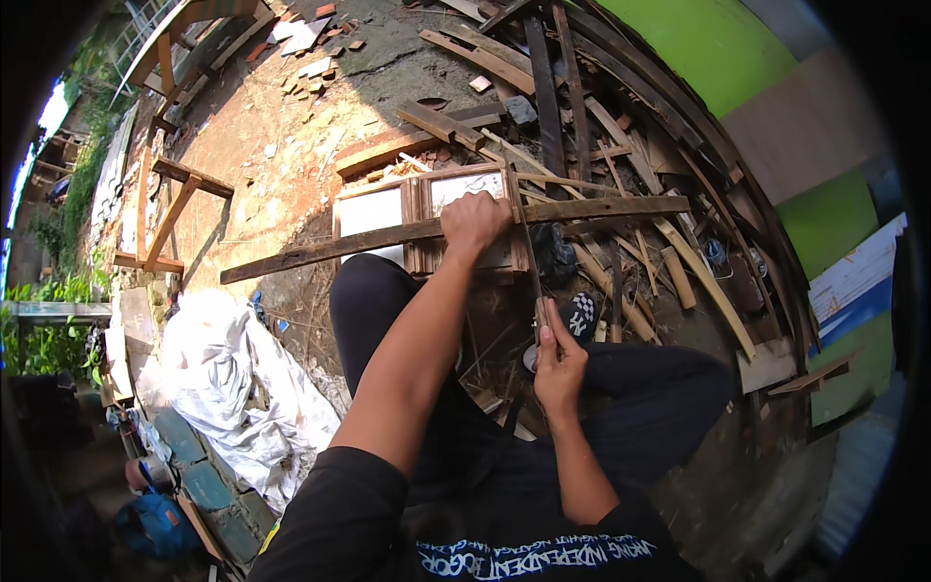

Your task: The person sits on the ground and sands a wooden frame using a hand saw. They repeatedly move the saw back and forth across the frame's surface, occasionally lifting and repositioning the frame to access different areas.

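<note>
A long, dark, weathered wooden plank [339, 248] lies crosswise over a wooden frame [414, 202] with pale panels. My left hand [475, 225] is closed over the plank's middle, pressing it against the frame. Just right of that fist, a handsaw [532, 254] appears nearly edge-on, its thin blade crossing the plank at the frame's right side. My right hand [561, 369] is wrapped round the saw's near end, where the grip itself is mostly hidden. Whether the teeth have cut into the wood is too small to tell.
Loose boards and beams [553, 97] are heaped at the far right. A white sheet [228, 369] lies crumpled at the left, near a wooden trestle [175, 209]. Broken tiles [305, 39] litter the far ground. A black plastic bag [553, 254] sits beside the frame, close to my shoe [582, 315].
</note>
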Demonstrator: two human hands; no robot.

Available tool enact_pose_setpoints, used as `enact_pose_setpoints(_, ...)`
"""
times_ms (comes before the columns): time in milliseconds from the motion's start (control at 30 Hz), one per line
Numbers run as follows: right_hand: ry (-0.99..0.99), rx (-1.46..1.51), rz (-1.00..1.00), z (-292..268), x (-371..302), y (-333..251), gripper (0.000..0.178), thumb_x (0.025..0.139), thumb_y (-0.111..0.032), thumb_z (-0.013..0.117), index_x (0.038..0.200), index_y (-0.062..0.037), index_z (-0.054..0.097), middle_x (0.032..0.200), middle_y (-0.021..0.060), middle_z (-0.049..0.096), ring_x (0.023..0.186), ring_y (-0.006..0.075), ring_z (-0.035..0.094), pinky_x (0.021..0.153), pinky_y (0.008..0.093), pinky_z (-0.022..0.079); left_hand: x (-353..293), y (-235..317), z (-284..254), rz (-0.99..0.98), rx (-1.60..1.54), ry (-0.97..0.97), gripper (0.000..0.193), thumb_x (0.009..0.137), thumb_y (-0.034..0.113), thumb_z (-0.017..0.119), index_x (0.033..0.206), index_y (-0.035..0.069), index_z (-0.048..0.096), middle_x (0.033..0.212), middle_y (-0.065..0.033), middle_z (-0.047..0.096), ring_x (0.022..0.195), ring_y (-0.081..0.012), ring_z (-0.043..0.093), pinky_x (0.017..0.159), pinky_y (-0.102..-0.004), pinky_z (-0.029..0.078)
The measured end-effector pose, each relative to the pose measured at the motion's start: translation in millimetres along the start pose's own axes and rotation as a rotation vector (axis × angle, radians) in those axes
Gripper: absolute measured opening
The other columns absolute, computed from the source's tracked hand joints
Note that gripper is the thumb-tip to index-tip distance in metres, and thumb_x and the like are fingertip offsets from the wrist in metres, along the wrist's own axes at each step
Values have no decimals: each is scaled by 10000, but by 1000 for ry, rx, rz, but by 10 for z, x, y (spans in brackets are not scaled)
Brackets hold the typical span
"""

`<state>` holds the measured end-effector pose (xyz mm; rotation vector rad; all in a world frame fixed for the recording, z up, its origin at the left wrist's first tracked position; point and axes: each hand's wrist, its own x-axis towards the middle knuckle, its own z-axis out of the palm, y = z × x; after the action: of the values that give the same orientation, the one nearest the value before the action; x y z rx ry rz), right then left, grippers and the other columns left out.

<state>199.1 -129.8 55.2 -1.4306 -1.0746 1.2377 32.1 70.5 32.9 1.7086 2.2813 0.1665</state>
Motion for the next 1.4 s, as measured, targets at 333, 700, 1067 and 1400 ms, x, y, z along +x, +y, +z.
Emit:
enact_pose_setpoints(333,20,-94,82,-33,51,-18,367,1014,-49,503,1369,21,560,1276,132,673,892,105,624,788,231,487,53,28,55,67,12,63,478,865,414,509,798,9,756,799,-251,712,729,-382,721,691,-474,572)
enact_pose_setpoints(700,-12,-44,108,-333,-691,-214,378,1004,-5,475,1367,86,525,1342,230,603,1273,264,570,1067,321,428,50,-27,-41,-1,-3,16,482,862,417,504,855,10,763,848,-250,721,789,-395,722,737,-475,567)
enact_pose_setpoints(1067,-12,-129,-16,-281,-523,-2,388,1020,-60,510,1403,1,538,1228,103,687,662,7,468,586,174,403,197,-68,-42,-11,-5,52,491,860,413,488,874,7,763,867,-244,724,816,-398,722,751,-484,566)
enact_pose_setpoints(1400,-43,-68,-123,222,515,-168,432,981,-62,564,1404,14,514,1296,193,639,1157,225,632,971,308,477,87,-4,-23,21,13,38,466,862,395,500,851,8,759,874,-249,722,815,-394,722,753,-479,568)
